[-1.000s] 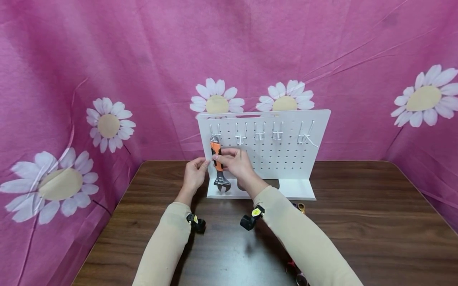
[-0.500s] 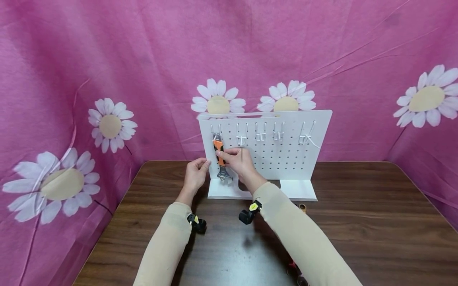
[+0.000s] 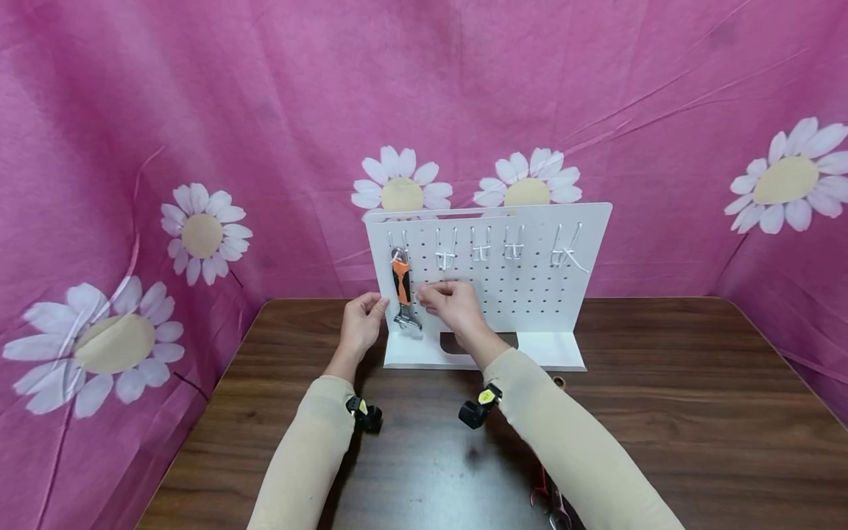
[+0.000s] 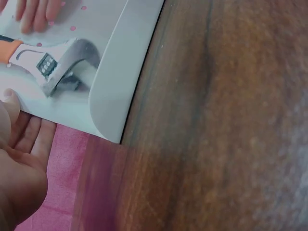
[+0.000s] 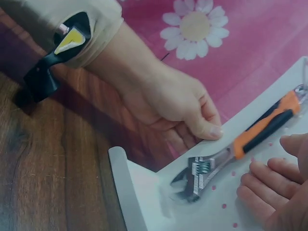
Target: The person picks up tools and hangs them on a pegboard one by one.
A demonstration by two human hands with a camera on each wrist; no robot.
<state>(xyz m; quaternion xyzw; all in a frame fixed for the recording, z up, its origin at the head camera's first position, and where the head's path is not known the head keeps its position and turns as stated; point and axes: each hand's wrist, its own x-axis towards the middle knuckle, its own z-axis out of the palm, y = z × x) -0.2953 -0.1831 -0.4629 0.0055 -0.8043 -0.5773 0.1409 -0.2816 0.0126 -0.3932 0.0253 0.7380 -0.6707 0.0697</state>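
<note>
An adjustable wrench (image 3: 402, 283) with an orange and black handle hangs head down from the leftmost hook of the white pegboard (image 3: 517, 287). My left hand (image 3: 361, 322) pinches the board's left edge between thumb and fingers; the left wrist view has the thumb in front and the other fingers behind. Just right of the wrench is my right hand (image 3: 457, 309), its fingers loosely bent with nothing in them. In the right wrist view, a gap separates these fingers (image 5: 269, 185) from the wrench's handle.
Several white wire hooks (image 3: 480, 246) line the upper part of the board. Red-handled and metal tools (image 3: 546, 497) lie on the wooden table (image 3: 695, 412), partly hidden under the right sleeve. A pink flowered cloth (image 3: 298, 147) hangs behind.
My right hand has let go of the wrench and drawn back to the right. The wrench swung and settled on its hook, its head now higher. My left hand stays at the board's edge.
</note>
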